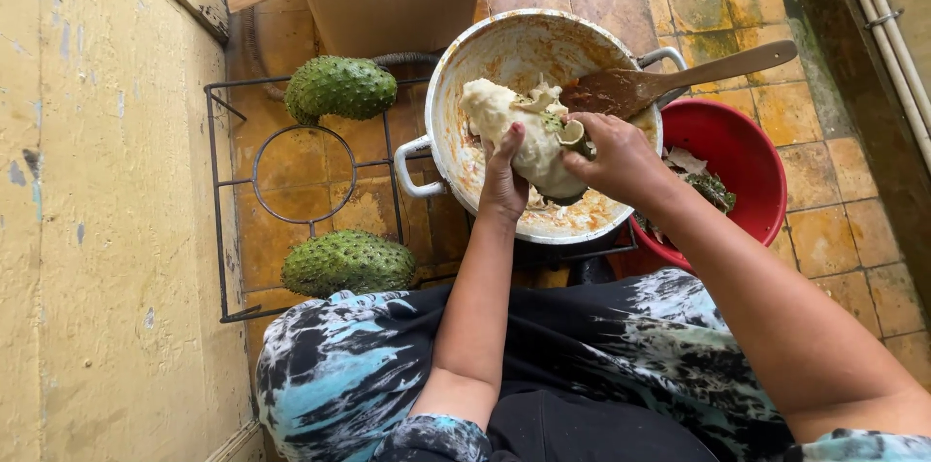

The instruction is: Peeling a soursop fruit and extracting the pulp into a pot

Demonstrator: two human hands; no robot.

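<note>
Gripping: the left hand (503, 181) cupped a peeled white lump of soursop pulp (514, 127) from below, its fingers (511, 140) closed against the flesh.
Right hand: the right hand (621, 157) pinched a small green scrap of peel (572, 135) at the lump's side, its fingers (579, 163) closed on it.
Pulp: it was held just above the inside of a large round white-enamelled metal pot (465, 64), clear of the pot's floor as far as could be told.
Pot: tilted toward the person, orange-stained inside, with bits of white pulp lying at its lower wall.
Spoon: a brown wooden spoon (679, 77) rested across the pot's far rim, its handle pointing right.
Bowl: a red plastic bowl (752, 157) stood just right of the pot, holding green and white peelings (703, 181).
Rack: a black wire stand (218, 200) stood left of the pot on the orange tiled floor (824, 229).
Whole fruit: two green spiky soursops (339, 87) lay on the rack, one far, one near.
Box: a brown cardboard box (388, 11) stood behind the pot.
Lap: blue, black and white tie-dyed cloth (330, 375) covered the knees.
</note>
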